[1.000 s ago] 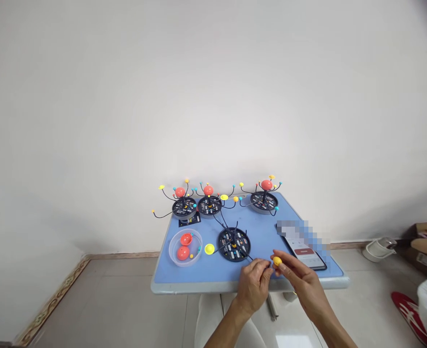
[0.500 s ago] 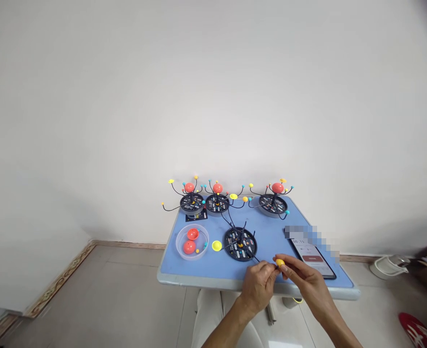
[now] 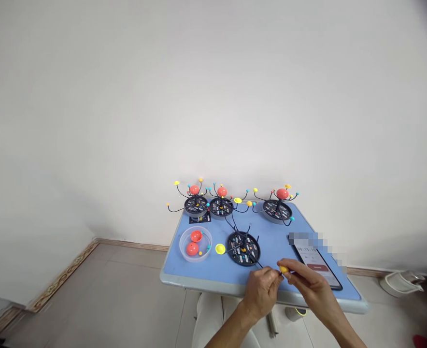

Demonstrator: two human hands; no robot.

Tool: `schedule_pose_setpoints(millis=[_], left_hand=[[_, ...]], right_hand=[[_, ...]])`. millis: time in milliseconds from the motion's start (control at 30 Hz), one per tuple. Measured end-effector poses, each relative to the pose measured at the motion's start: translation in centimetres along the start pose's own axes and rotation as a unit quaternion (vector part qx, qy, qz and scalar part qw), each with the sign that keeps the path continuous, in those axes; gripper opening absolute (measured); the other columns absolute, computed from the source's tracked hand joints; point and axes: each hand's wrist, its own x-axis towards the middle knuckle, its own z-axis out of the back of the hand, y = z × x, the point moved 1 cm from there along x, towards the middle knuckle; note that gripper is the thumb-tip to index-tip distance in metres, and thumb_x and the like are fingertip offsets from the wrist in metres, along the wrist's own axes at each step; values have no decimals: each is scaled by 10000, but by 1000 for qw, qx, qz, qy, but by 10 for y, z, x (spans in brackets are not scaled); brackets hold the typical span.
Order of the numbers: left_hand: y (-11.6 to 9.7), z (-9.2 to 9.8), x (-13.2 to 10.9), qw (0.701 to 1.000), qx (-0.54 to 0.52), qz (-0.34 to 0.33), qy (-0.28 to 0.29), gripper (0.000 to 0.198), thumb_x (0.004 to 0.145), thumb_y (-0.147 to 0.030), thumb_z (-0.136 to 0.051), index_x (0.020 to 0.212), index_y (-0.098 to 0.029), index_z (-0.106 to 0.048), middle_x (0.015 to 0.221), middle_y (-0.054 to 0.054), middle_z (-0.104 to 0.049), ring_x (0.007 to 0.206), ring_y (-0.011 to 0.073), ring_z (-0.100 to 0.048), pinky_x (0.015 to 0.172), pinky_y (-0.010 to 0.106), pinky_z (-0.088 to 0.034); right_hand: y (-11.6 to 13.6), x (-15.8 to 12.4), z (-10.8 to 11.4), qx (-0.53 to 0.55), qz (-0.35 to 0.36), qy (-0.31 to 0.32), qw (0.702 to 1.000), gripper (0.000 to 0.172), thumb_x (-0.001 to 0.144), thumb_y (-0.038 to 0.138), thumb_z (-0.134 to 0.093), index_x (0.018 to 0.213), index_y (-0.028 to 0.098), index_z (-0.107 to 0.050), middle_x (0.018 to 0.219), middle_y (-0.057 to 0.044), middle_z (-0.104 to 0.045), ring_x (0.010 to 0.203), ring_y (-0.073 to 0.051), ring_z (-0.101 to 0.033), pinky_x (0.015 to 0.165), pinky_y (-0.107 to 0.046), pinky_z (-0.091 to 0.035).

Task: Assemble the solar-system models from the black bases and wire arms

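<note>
At the table's front edge, my left hand (image 3: 261, 291) is closed around the end of a thin black rod (image 3: 256, 260). This rod runs out from a solar system model (image 3: 237, 259) with a round black printed base. My right hand (image 3: 309, 286) pinches a small yellow ball (image 3: 283, 268) at the rod's tip; whether the ball is seated on the rod cannot be made out. Several other bare black rods rise from the same model, and one rod on its left carries a yellow ringed disc (image 3: 220, 249).
Along the back of the blue table (image 3: 213, 273) stand three models with red balls: left (image 3: 194, 190), middle (image 3: 222, 192) and right (image 3: 282, 194). A clear round dish (image 3: 180, 249) holds red half-shells and small balls. A phone showing a timer (image 3: 317, 263) lies at the right.
The whole view has shifted slightly, so the table sits a little lower and further right. Both hands keep their hold on the rod and the yellow ball.
</note>
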Motion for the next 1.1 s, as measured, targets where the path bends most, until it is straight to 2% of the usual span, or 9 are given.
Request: schedule_pose_setpoints(millis=[100, 200, 333, 433, 533, 700, 800, 967, 1100], left_hand=[[0, -1, 0, 1000, -2, 3, -8, 495, 1032, -408, -295, 733, -196, -628, 636, 35, -653, 575, 138, -611, 557, 231, -430], [1, -2, -1, 1000, -13, 9, -14, 519, 1030, -426, -276, 732, -191, -629, 623, 41, -657, 564, 145, -618, 550, 236, -427], [2, -4, -1, 999, -32, 16, -16, 525, 1025, -450, -272, 784, -180, -652, 656, 59, -681, 585, 157, -637, 563, 240, -445], [3, -4, -1, 999, -47, 17, -21, 530, 1022, -458, -273, 795, -173, -656, 655, 64, -683, 583, 158, -636, 564, 239, -450], [3, -5, -2, 998, -57, 20, -26, 540, 1019, -468, -271, 777, -170, -651, 647, 69, -683, 572, 161, -633, 555, 242, -451], [5, -7, -4, 997, -62, 48, -19, 506, 1010, -469, -329, 770, -182, -669, 640, 60, -676, 583, 159, -629, 573, 245, -466], [7, -8, -5, 996, -66, 61, -21, 480, 1006, -437, -359, 746, -182, -671, 634, 54, -674, 580, 154, -625, 573, 242, -469], [7, -8, -4, 995, -73, 49, -36, 373, 967, -323, -405, 726, -183, -652, 640, 52, -687, 576, 152, -629, 573, 233, -463], [5, -4, -3, 995, -75, 51, -34, 324, 936, -254, -429, 682, -192, -620, 628, 33, -676, 564, 132, -612, 571, 213, -444]], right_hand=[[-1, 2, 4, -92, 84, 41, 991, 278, 801, 498, -662, 911, 292, -812, 1038, -89, -780, 979, -306, -710, 838, -395, -583], [4, 6, 6, -170, 177, 103, 964, 271, 910, 348, -533, 981, 301, -791, 1076, -92, -767, 970, -281, -711, 791, -378, -592], [15, 11, 7, -220, 268, 183, 920, 338, 936, 197, -454, 1060, 289, -754, 1058, -91, -758, 931, -251, -698, 748, -345, -590], [19, 12, 7, -253, 304, 207, 895, 394, 924, 99, -399, 1063, 262, -730, 1030, -90, -741, 917, -233, -678, 729, -319, -578], [20, 12, 6, -302, 320, 229, 868, 464, 873, 2, -329, 976, 248, -710, 971, -78, -718, 895, -224, -650, 719, -315, -557], [24, 16, 5, -334, 330, 237, 850, 406, 880, 13, -339, 936, 226, -681, 888, -77, -692, 757, -206, -624, 619, -296, -520], [28, 20, 5, -323, 308, 240, 862, 353, 913, 77, -367, 858, 239, -677, 804, -61, -681, 690, -195, -631, 575, -279, -500], [22, 27, 8, -241, 157, 244, 926, 220, 927, 318, -494, 957, 288, -710, 895, -57, -724, 688, -203, -672, 600, -285, -527], [11, 29, 11, -152, 48, 218, 963, 193, 853, 406, -599, 872, 283, -746, 752, -20, -709, 565, -182, -615, 573, -285, -519]])
